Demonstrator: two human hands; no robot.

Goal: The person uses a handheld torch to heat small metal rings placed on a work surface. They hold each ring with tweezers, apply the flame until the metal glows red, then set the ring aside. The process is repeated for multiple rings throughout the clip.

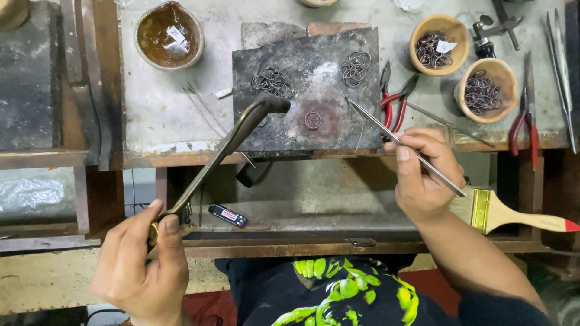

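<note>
My left hand (pixel 142 265) grips the handle of a long brass torch (pixel 226 145); its bent nozzle points right, over a dark soldering slab (pixel 314 66), with a faint blue flame at the tip. A single small metal ring (pixel 313 120) lies on the slab, just right of the nozzle, on a reddish heated patch. My right hand (pixel 423 172) holds long steel tweezers (pixel 399 143), whose tips rest on the slab to the right of the ring, apart from it. Two heaps of rings lie at the slab's back, one to the left (pixel 272 81) and one to the right (pixel 354 67).
Two small bowls of rings (pixel 439 42) (pixel 484 90) stand at the right, with red-handled pliers (pixel 394 105) (pixel 524 130) and more tweezers nearby. A bowl of brown liquid (pixel 168 35) sits back left. A lighter (pixel 228 215) and a paintbrush (pixel 513 214) lie in the drawer below.
</note>
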